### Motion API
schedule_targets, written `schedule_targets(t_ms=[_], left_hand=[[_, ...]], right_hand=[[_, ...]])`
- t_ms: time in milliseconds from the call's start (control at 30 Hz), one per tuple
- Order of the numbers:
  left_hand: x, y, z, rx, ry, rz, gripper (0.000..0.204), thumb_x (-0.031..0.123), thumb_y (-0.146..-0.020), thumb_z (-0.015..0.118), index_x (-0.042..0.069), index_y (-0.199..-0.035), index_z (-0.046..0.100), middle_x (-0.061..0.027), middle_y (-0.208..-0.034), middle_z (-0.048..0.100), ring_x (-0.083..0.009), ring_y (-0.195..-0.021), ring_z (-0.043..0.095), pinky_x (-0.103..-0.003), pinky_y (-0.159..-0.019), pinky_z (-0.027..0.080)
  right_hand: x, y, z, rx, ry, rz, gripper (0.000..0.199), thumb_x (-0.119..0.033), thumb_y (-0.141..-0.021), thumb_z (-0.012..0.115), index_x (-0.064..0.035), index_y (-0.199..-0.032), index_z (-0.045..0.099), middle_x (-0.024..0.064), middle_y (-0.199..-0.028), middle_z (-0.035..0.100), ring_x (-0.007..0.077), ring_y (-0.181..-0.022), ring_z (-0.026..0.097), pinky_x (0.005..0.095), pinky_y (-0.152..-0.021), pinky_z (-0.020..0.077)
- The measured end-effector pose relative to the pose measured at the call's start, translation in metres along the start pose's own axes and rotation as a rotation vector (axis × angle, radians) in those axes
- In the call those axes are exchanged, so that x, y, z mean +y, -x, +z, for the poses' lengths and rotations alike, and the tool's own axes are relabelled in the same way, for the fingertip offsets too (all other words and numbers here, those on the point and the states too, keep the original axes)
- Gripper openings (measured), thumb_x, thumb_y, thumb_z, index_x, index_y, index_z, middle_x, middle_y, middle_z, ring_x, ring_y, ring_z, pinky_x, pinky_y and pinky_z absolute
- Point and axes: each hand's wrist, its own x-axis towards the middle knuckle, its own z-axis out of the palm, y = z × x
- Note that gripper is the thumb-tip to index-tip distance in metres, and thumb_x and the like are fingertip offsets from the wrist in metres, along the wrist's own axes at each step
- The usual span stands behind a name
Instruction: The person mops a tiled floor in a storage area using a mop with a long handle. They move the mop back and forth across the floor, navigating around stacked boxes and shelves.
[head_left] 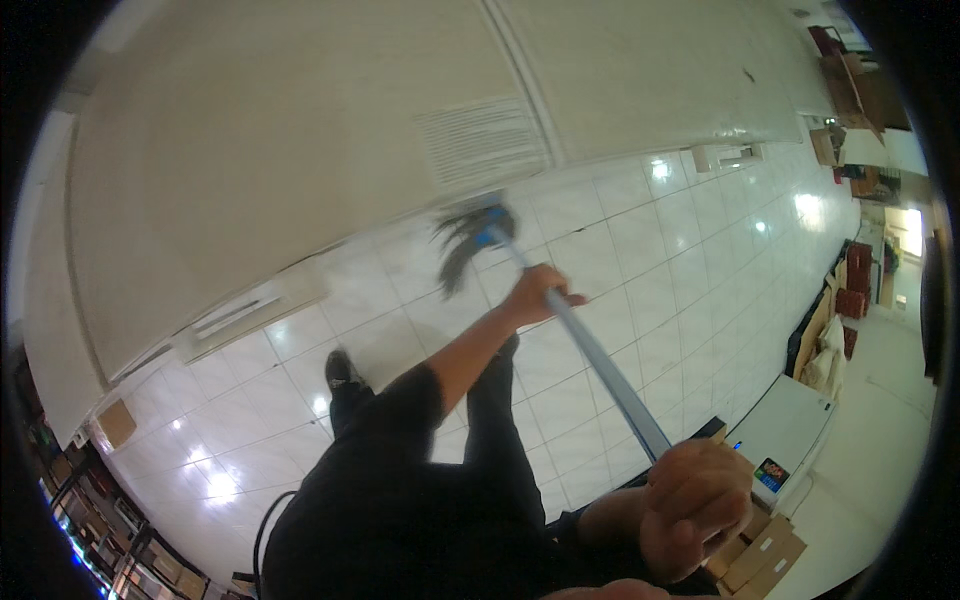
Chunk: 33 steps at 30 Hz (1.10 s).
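Note:
A mop [610, 365] with a grey-blue pole slants from my body toward the far wall. My left hand [540, 295] is wrapped round the lower part of the pole, with its thumb sticking out to the right. Higher up, near the pole's end, my right hand [695, 505] is closed in a fist on it. The mop head [462, 245] has dark grey strands and a blue fitting. It rests on the white tiled floor [585, 260] close to the wall's base, its strands smeared by motion and fanned to the left.
A large cream panel wall [290, 130] with a slatted vent [480, 140] runs along the far side. My dark shoe [342, 368] stands on the tiles. At right are a white appliance-like box [795, 435] and cardboard boxes [765, 560]. Loaded shelves [120, 530] stand at lower left.

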Motion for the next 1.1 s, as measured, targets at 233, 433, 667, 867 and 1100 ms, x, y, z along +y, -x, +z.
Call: schedule_targets(t_ms=[233, 433, 667, 867, 1100], left_hand=[[-0.082, -0.128, 0.146, -0.014, -0.062, 0.021, 0.035, 0.036, -0.088, 0.073, 0.009, -0.069, 0.064, -0.0086, -0.072, 0.061, -0.0300, -0.084, 0.062, -0.052, -0.089, 0.045], [-0.026, -0.082, 0.135, -0.085, 0.100, 0.107, 0.010, 0.018, -0.080, 0.067, 0.013, -0.073, 0.063, -0.0052, -0.079, 0.064, -0.0276, -0.089, 0.063, -0.048, -0.086, 0.049], [0.026, 0.121, -0.034, 0.193, -0.126, -0.299, 0.015, 0.010, -0.064, 0.073, 0.016, -0.076, 0.066, -0.0042, -0.083, 0.067, -0.0307, -0.087, 0.064, -0.043, -0.085, 0.048], [-0.073, 0.354, -0.181, 0.173, -0.433, -0.575, 0.025, 0.023, -0.077, 0.084, 0.012, -0.066, 0.063, -0.0051, -0.069, 0.063, -0.0270, -0.078, 0.065, -0.039, -0.074, 0.050], [-0.037, 0.222, -0.081, 0.132, -0.410, -0.425, 0.012, 0.031, -0.074, 0.084, 0.021, -0.079, 0.078, 0.0039, -0.085, 0.073, -0.0256, -0.100, 0.067, -0.041, -0.104, 0.046]], right_hand=[[0.109, 0.016, -0.030, -0.375, 0.486, 0.232, 0.022, 0.000, -0.053, 0.063, -0.0091, -0.059, 0.044, 0.0063, -0.055, 0.046, 0.0256, -0.048, 0.049, 0.0347, -0.050, 0.0411], [0.032, -0.023, -0.097, -0.606, 0.612, 0.398, 0.004, -0.012, -0.076, 0.059, -0.0090, -0.075, 0.057, 0.0097, -0.065, 0.055, 0.0246, -0.057, 0.057, 0.0408, -0.056, 0.0456], [0.027, 0.009, -0.066, -0.040, -0.006, 0.258, 0.015, -0.022, -0.077, 0.053, -0.0103, -0.069, 0.048, 0.0029, -0.058, 0.048, 0.0165, -0.049, 0.050, 0.0343, -0.047, 0.0394], [0.158, 0.116, 0.096, -0.132, -0.788, 0.675, 0.033, -0.002, -0.080, 0.064, -0.0088, -0.061, 0.039, 0.0044, -0.055, 0.046, 0.0180, -0.047, 0.046, 0.0355, -0.046, 0.0389], [0.123, 0.032, -0.002, -0.132, -0.503, 0.414, 0.030, -0.007, -0.086, 0.059, -0.0131, -0.063, 0.041, 0.0037, -0.050, 0.046, 0.0150, -0.039, 0.042, 0.0304, -0.037, 0.0380]])
